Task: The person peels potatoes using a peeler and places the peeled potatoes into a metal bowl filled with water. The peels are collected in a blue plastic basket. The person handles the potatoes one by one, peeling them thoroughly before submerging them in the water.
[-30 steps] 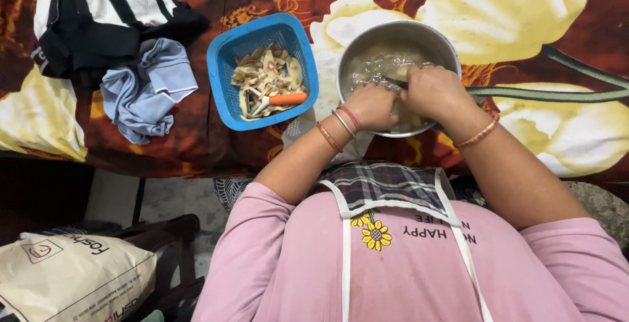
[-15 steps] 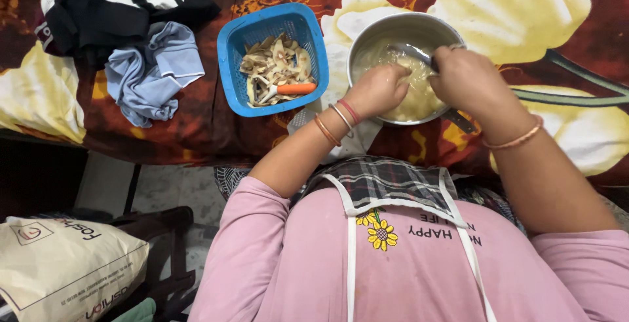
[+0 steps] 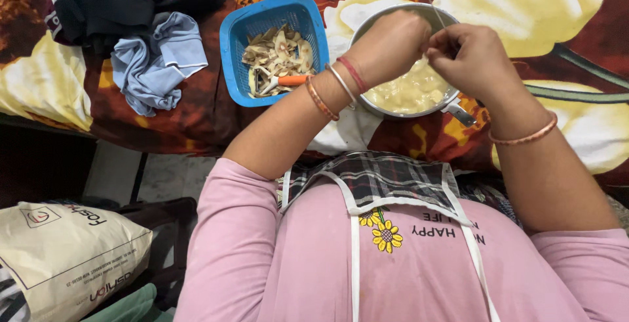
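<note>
Blue basket (image 3: 230, 40), orange-handled peeler (image 3: 285, 81), steel pot (image 3: 373, 20), red floral cloth (image 3: 196, 115), pink shirt (image 3: 262, 256), plaid apron (image 3: 377, 181)

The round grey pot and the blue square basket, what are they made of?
The round grey pot looks like metal, probably steel: its rim is thin, grey and dully shiny. The blue square basket looks like moulded plastic: even bright colour, fine mesh walls.

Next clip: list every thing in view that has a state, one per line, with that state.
Steel pot: upright, holding pale peeled pieces.
Blue basket: upright, part-filled with peelings.
Orange-handled peeler: lying on the peelings, untouched.
Left hand: closed, raised over the pot.
Right hand: closed on a thin knife.
Blue cloth: crumpled.
Dark striped clothes: heaped.
Beige sack: lying on its side.
</note>
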